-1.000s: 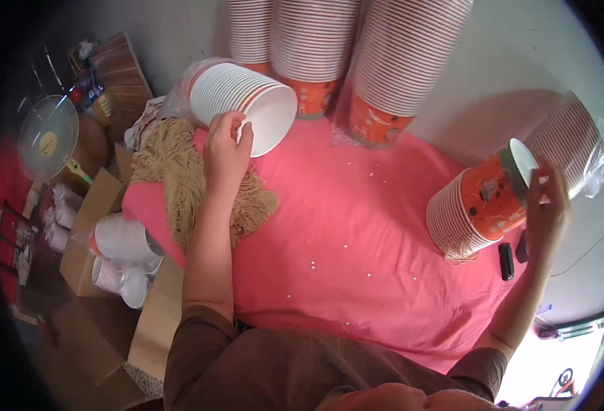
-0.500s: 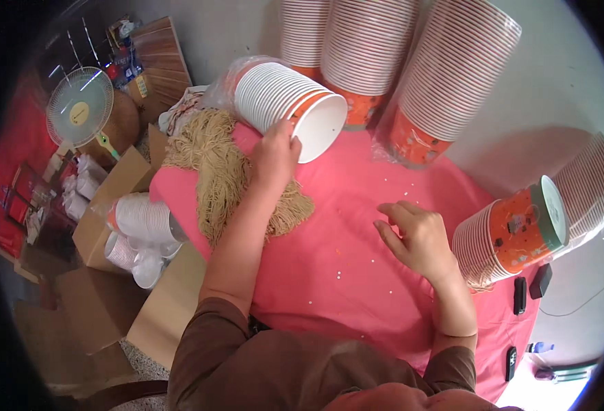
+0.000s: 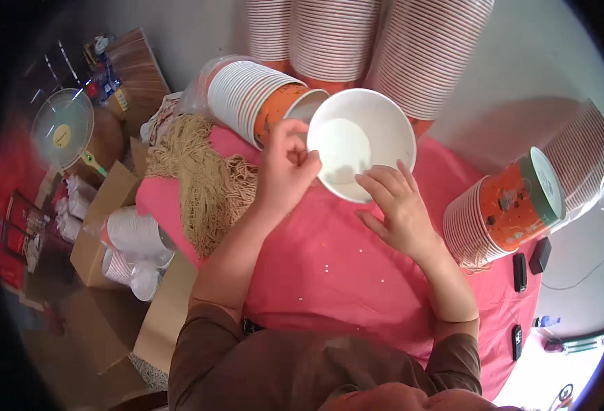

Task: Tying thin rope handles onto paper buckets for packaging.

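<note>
Holding a bucket (image 3: 348, 130) up over the pink-covered table (image 3: 343, 301), tilted, white inside turned to the camera. Pinching its left rim with the left hand (image 3: 285, 168), thumb at the edge, fingers curled behind. Reaching to its lower right side with the right hand (image 3: 399, 214), fingers bent and slightly spread, thumb apart; overlapping the bucket in view, though impossible to tell whether touching. Partly covering, from this angle, the mouth of a lying stack (image 3: 274, 111) of orange buckets. Near a heap of tan yarn (image 3: 203, 185) at the table's left. In front of three tall stacks (image 3: 429, 55) by the wall (image 3: 521, 55). Well apart from a tilted stack (image 3: 507, 205) at right, with a wrapped stack (image 3: 583, 168) just beyond and small black objects (image 3: 519, 272) nearby. Farther left, beside the table, in among open cartons (image 3: 161, 325), bagged buckets (image 3: 134, 233) and a fan (image 3: 62, 116).
</note>
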`<action>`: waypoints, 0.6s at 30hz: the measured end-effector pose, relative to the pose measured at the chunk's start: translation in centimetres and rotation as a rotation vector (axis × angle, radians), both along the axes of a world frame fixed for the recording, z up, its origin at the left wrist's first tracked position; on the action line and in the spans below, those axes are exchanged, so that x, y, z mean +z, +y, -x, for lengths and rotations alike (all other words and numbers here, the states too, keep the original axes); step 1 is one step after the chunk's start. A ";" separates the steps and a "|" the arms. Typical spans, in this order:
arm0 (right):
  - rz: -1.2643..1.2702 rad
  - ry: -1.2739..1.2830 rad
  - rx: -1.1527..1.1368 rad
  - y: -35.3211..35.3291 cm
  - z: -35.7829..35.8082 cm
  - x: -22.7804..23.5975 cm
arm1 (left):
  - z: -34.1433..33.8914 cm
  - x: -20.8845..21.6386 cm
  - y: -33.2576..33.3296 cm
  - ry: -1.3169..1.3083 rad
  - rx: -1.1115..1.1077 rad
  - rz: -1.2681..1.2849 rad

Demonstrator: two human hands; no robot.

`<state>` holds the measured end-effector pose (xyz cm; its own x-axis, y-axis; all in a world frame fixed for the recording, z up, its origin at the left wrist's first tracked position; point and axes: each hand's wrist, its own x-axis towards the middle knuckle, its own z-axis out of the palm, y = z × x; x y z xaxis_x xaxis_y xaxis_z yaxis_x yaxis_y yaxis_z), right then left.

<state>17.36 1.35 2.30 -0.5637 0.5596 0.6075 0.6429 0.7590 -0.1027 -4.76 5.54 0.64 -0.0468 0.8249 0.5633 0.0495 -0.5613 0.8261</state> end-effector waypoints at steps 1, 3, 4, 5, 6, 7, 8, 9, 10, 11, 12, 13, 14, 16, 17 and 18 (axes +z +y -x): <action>0.001 -0.002 -0.014 0.1 -0.4 -0.1 | 0.2 -0.2 0.2 -0.004 -0.002 0.007; 0.031 -0.085 0.042 0.2 -1.0 -0.3 | 0.9 -0.2 0.4 0.002 -0.016 0.042; 0.035 -0.048 0.040 0.3 -0.9 -0.8 | 0.6 0.1 0.4 0.003 -0.026 0.044; 0.037 -0.046 0.031 0.1 -1.2 -0.6 | 0.4 0.6 0.1 -0.055 -0.094 0.166; 0.054 -0.056 0.024 -0.1 -1.3 -0.3 | 0.5 1.0 -0.1 -0.113 -0.148 0.288; 0.072 -0.066 0.017 -0.3 -1.3 0.1 | 0.7 0.6 0.2 -0.098 -0.158 0.282; 0.073 -0.062 0.021 -0.5 -1.4 0.5 | 1.0 0.3 0.5 -0.094 -0.153 0.283; 0.108 -0.060 0.025 -0.7 -1.7 1.1 | 1.2 0.0 0.8 -0.066 -0.161 0.305; 0.143 -0.059 0.028 -0.7 -2.1 1.4 | 1.4 -0.2 1.0 -0.038 -0.170 0.327; 0.150 -0.141 0.035 -0.5 -2.7 1.5 | 1.6 -0.4 1.1 -0.039 -0.166 0.329; 0.151 -0.141 0.036 -0.6 -3.2 1.8 | 1.6 -0.5 1.2 0.001 -0.134 0.325; 0.100 -0.220 -0.071 -0.7 -3.6 2.3 | 1.7 -0.6 1.4 0.041 -0.102 0.320; 0.048 -0.299 -0.178 -0.8 -4.0 2.4 | 1.7 -1.2 1.7 0.041 -0.099 0.322; 0.048 -0.306 -0.220 -0.9 -4.6 2.4 | 1.3 -1.2 2.2 0.350 0.124 -0.146; 0.108 -0.281 -0.195 -1.3 -4.5 2.8 | 1.0 -1.3 1.6 0.338 0.072 -0.026; 0.166 -0.257 -0.167 -1.7 -4.3 3.1 | 0.7 -1.7 1.7 0.399 0.086 -0.078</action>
<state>21.64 -0.31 5.39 -0.5783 0.7366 0.3508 0.7780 0.6274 -0.0348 -5.48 7.19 -1.08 0.1209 0.7817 0.6119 0.4066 -0.6013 0.6878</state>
